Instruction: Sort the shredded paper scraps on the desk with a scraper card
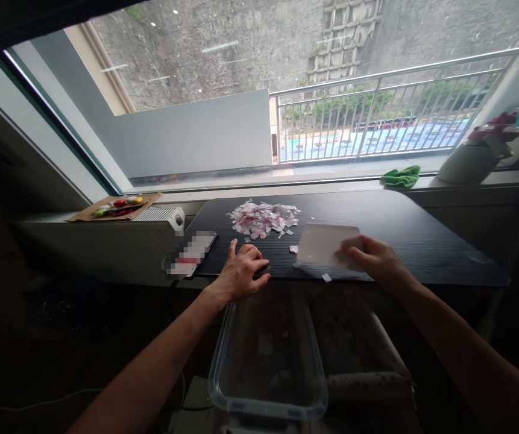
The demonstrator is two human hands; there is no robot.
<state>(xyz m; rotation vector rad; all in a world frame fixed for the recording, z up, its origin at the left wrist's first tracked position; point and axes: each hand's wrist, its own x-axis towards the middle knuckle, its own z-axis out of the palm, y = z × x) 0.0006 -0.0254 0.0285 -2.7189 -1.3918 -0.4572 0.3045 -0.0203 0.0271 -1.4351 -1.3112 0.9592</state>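
Observation:
My right hand [374, 258] grips a flat, whitish rectangular sheet [320, 243] by its right edge, holding it just above the dark tabletop [431, 253]. Whether the sheet is plastic or card I cannot tell. At the table's front edge, my left hand [243, 271] has its fingers curled over a small dark object [263, 270], mostly hidden by the fingers. Beyond the hands lies a heap of small torn paper pieces [263, 218]. One loose scrap [294, 249] rests beside the sheet, another [327, 278] at the front edge. Below my left hand stands a clear plastic bin [266, 410] with a few scraps inside.
A phone [193, 254] lies at the table's left end. Left of it is a white radiator [157, 220] with brown paper [91, 210] and colourful small items on top. A green cloth [401, 176] and a spray bottle [469, 160] stand on the windowsill.

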